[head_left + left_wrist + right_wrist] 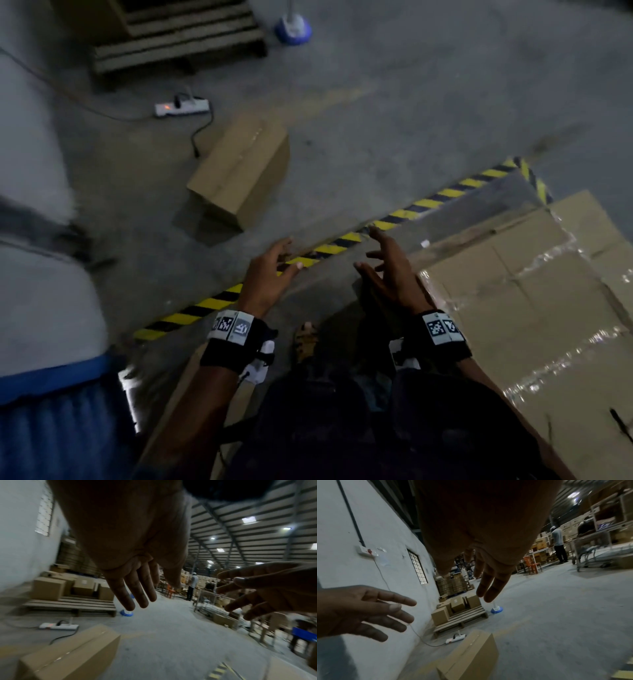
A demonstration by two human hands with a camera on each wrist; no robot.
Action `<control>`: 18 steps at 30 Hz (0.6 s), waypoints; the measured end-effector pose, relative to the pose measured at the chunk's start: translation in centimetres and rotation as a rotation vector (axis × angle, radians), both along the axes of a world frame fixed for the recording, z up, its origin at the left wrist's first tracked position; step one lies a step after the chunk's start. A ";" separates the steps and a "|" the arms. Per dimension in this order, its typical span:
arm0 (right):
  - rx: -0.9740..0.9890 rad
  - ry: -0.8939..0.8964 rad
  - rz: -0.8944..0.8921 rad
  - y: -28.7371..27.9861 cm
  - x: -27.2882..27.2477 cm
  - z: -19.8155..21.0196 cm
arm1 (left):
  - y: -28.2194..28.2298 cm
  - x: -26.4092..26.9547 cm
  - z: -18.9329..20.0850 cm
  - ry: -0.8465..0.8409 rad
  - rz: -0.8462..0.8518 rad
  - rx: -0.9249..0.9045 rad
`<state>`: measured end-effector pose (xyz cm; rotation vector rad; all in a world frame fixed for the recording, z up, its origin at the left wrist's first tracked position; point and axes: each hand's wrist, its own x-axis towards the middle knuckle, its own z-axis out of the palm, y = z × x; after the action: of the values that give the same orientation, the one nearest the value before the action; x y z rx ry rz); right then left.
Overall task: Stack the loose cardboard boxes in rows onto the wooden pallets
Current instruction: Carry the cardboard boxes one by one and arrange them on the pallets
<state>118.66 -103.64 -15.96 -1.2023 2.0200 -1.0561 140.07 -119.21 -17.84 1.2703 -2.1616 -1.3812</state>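
A loose cardboard box (239, 171) lies on the concrete floor ahead of me, also seen low in the left wrist view as the box (68, 654) and in the right wrist view as the box (471, 657). My left hand (270, 270) and right hand (387, 263) hover side by side above the striped floor tape, short of the box, fingers spread, holding nothing. A wooden pallet (178, 44) sits at the far wall; it carries several boxes (49, 589) at its back.
A white power strip (181, 107) with cables lies between box and pallet. A blue round base (293, 31) stands beside the pallet. Large taped boxes (534, 308) rise at my right. A white wall (359, 536) runs along the left. People (558, 543) stand far off.
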 end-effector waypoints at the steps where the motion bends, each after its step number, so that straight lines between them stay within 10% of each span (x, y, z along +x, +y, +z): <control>1: -0.023 -0.011 0.023 -1.9 0.4 0.4 | -1.4 1.0 0.0 0.000 0.048 0.011; 18: 0.101 -0.163 0.236 -29.0 -1.6 -4.9 | -17.4 6.1 -5.6 -0.067 0.435 0.109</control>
<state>117.08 -132.60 -20.81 -1.2246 1.7378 -0.8958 146.17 -136.58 -23.41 1.7227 -1.7217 -1.2972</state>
